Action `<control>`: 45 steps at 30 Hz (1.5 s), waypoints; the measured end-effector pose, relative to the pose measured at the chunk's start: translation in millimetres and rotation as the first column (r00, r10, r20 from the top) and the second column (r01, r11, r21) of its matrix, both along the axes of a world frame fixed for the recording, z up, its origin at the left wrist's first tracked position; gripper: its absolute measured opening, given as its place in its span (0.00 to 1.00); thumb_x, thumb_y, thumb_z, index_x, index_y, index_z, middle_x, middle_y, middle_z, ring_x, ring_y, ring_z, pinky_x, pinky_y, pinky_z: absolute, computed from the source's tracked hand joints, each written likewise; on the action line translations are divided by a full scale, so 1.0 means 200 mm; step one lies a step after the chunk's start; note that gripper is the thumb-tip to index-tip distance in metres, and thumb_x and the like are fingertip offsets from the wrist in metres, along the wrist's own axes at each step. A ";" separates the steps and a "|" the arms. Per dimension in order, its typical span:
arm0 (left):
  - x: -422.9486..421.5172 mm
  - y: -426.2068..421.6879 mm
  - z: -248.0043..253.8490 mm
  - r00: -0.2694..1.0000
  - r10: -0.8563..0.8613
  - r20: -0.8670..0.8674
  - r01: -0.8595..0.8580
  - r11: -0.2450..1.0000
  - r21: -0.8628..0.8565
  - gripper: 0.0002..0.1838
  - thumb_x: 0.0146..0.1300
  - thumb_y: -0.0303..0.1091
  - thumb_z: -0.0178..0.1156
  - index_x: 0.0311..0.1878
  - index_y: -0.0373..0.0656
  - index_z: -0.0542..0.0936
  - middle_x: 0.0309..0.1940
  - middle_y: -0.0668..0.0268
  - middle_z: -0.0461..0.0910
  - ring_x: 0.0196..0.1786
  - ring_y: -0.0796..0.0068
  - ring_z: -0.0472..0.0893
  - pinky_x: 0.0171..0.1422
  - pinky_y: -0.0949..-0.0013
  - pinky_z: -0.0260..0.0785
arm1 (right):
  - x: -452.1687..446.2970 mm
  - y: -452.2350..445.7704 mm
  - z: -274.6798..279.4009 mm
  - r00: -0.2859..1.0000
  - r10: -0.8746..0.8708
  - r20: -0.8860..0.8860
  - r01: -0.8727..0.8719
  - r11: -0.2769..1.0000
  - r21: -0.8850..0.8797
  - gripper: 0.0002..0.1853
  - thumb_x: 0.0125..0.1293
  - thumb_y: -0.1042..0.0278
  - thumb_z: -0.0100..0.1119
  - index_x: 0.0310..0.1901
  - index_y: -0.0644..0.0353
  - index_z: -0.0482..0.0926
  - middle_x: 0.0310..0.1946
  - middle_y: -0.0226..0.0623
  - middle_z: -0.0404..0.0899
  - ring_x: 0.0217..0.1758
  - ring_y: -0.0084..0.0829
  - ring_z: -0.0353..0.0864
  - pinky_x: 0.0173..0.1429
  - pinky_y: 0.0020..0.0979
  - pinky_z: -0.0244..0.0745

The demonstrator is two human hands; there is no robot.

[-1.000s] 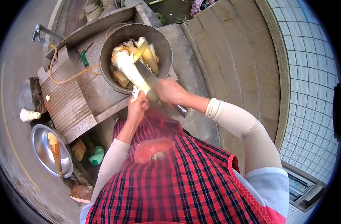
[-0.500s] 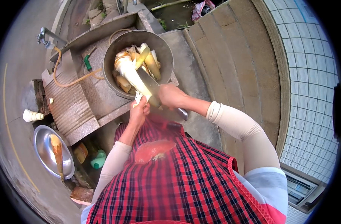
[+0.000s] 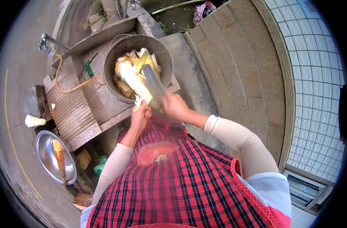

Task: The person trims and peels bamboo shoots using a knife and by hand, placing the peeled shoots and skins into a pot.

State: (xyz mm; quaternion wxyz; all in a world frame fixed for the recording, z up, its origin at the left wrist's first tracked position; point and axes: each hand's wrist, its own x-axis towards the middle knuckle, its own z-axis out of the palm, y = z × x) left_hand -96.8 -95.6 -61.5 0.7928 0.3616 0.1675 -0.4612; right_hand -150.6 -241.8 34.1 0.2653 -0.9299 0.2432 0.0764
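Note:
A pale, peeled shoot [image 3: 133, 79] slants over the near rim of a deep round pot [image 3: 165, 62], its thick end inside. The fingers of my left hand [image 3: 141, 115] are closed round its narrow near end. My right hand [image 3: 175, 107] grips a knife [image 3: 153, 80], whose broad blade lies close along the right side of the shoot. The handle is mostly hidden in the fist. Several cut, yellowish pieces [image 3: 124, 88] lie in the pot under and beside the shoot.
The pot stands on a stone sink ledge [image 3: 114, 119] with a ribbed slab [image 3: 72, 102], an orange hose [image 3: 80, 84] and a tap [image 3: 44, 42]. Lower left, a metal basin [image 3: 46, 152] holds a long brown shoot [image 3: 59, 157]. Stone steps [image 3: 234, 76] rise at the right.
The knife in my right hand has lifted and turned slightly, showing more of its blade, and its handle end no longer shows. My left hand keeps its hold on the shoot. The view has shifted slightly.

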 end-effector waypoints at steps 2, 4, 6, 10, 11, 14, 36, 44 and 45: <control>0.01 0.01 0.00 1.000 -0.023 0.008 0.023 1.000 -0.015 0.09 0.68 0.38 0.54 0.34 0.45 0.71 0.20 0.69 0.71 0.17 0.84 0.62 0.21 0.78 0.52 | 0.14 -0.05 0.11 0.954 0.053 -0.294 0.014 0.975 0.222 0.13 0.61 0.70 0.46 0.29 0.73 0.76 0.20 0.55 0.78 0.25 0.50 0.81 0.34 0.43 0.77; 0.02 0.01 0.02 0.999 -0.036 0.009 0.036 0.999 -0.013 0.09 0.68 0.38 0.54 0.34 0.45 0.71 0.20 0.69 0.71 0.17 0.84 0.62 0.21 0.78 0.52 | 0.26 -0.08 0.18 0.862 0.154 -0.482 0.001 0.952 0.306 0.13 0.57 0.74 0.45 0.25 0.73 0.78 0.14 0.49 0.77 0.19 0.42 0.81 0.33 0.39 0.78; 0.03 0.01 0.03 0.999 -0.034 -0.008 0.034 0.999 0.006 0.09 0.68 0.38 0.54 0.34 0.45 0.71 0.20 0.69 0.71 0.17 0.84 0.62 0.21 0.78 0.51 | 0.24 -0.07 0.17 0.866 0.161 -0.474 -0.019 0.957 0.290 0.11 0.55 0.75 0.46 0.26 0.72 0.79 0.14 0.48 0.77 0.20 0.40 0.82 0.33 0.38 0.78; 0.01 0.00 0.00 1.000 -0.002 -0.022 0.002 1.000 0.005 0.08 0.67 0.37 0.54 0.33 0.45 0.71 0.20 0.69 0.71 0.17 0.84 0.62 0.20 0.78 0.51 | 0.30 -0.03 0.19 0.826 0.220 -0.519 -0.143 0.972 0.185 0.09 0.52 0.77 0.48 0.26 0.72 0.79 0.17 0.48 0.79 0.21 0.38 0.83 0.32 0.37 0.78; 0.02 0.00 0.00 1.000 -0.011 -0.014 0.011 1.000 0.005 0.09 0.67 0.37 0.54 0.34 0.45 0.71 0.20 0.69 0.71 0.17 0.84 0.62 0.20 0.79 0.51 | 0.30 -0.02 0.20 0.830 0.205 -0.519 -0.125 0.975 0.185 0.09 0.52 0.77 0.48 0.27 0.71 0.79 0.17 0.47 0.79 0.21 0.38 0.83 0.32 0.37 0.78; 0.03 0.01 0.00 0.999 -0.041 -0.013 0.041 0.999 0.002 0.09 0.68 0.38 0.54 0.34 0.45 0.71 0.20 0.69 0.71 0.17 0.84 0.62 0.21 0.79 0.51 | 0.30 -0.01 0.24 0.829 0.179 -0.530 -0.100 0.980 0.174 0.09 0.50 0.77 0.50 0.28 0.71 0.79 0.18 0.47 0.80 0.21 0.38 0.83 0.33 0.36 0.78; 0.05 0.05 -0.03 0.993 -0.058 -0.106 0.047 0.993 -0.107 0.08 0.68 0.39 0.53 0.37 0.45 0.72 0.23 0.67 0.74 0.21 0.82 0.66 0.25 0.77 0.55 | 0.10 -0.13 0.09 0.935 -0.075 -0.346 0.223 0.885 0.409 0.14 0.68 0.65 0.44 0.32 0.70 0.69 0.16 0.45 0.76 0.13 0.36 0.77 0.22 0.36 0.73; 0.05 0.06 -0.01 0.995 -0.084 -0.058 0.077 0.990 -0.115 0.08 0.68 0.38 0.52 0.38 0.45 0.72 0.23 0.68 0.73 0.21 0.82 0.66 0.24 0.77 0.55 | 0.21 -0.07 0.12 0.965 0.064 -0.256 0.040 0.924 0.381 0.15 0.68 0.65 0.43 0.33 0.72 0.69 0.18 0.51 0.77 0.15 0.40 0.78 0.24 0.39 0.75; 0.06 0.05 0.00 0.995 -0.087 -0.056 0.080 0.990 -0.117 0.08 0.69 0.38 0.52 0.38 0.44 0.72 0.23 0.68 0.73 0.21 0.82 0.66 0.24 0.77 0.54 | 0.22 -0.07 0.12 0.960 0.071 -0.270 0.032 0.933 0.359 0.15 0.68 0.65 0.43 0.33 0.72 0.69 0.18 0.51 0.77 0.15 0.40 0.78 0.24 0.39 0.75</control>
